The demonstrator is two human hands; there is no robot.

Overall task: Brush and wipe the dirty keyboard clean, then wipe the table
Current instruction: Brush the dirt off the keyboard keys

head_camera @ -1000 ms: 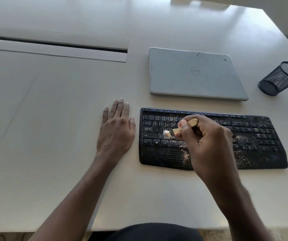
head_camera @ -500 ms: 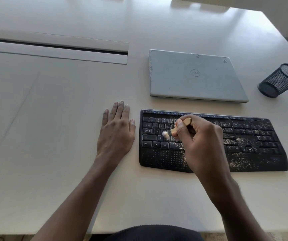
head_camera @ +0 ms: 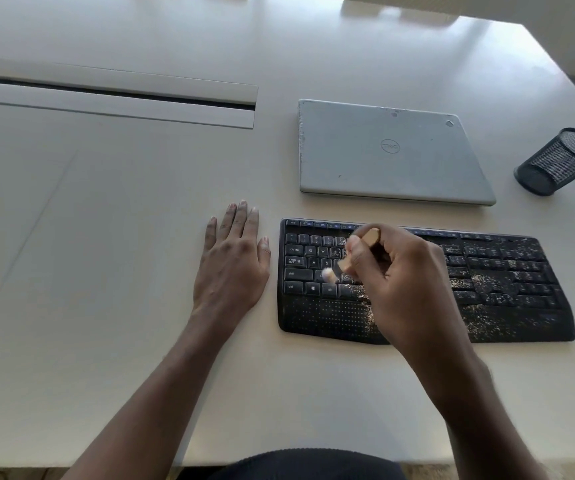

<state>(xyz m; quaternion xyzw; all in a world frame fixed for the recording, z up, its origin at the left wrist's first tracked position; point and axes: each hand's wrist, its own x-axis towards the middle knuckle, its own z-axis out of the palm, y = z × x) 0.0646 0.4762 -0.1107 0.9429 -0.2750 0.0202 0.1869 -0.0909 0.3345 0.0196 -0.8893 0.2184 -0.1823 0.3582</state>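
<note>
Keyboard (head_camera: 521,271) sits at the near right of the bench (head_camera: 106,237), in front of the closed Dell laptop (head_camera: 390,150), and the brushing is under way! The right hand (head_camera: 407,275) has its fingers (head_camera: 354,245) clenched round the wooden handle of the small brush (head_camera: 345,264). Over the last second the pale bristles have dropped a row, from the home keys to the row beside shift, and the handle now stands steeper. The stroke is short, a flick toward the palm rest.

The left hand (head_camera: 232,268) hasn't budged. It lies flat on the bench just beside the keyboard's left edge, fingers (head_camera: 241,216) straight and holding nothing.

What does it mean? By my reading the left block of keys is nearly done: legends such as caps lock, shift and ctrl read clearly there. Pale crumbs lie thick across the right half and the palm rest, with a drift just below the bristles. So this is early in the job, with the right side, the wiping and the bench itself all to come. No cloth is in sight.

A black mesh pen pot (head_camera: 561,161) lies tipped at the far right
</note>
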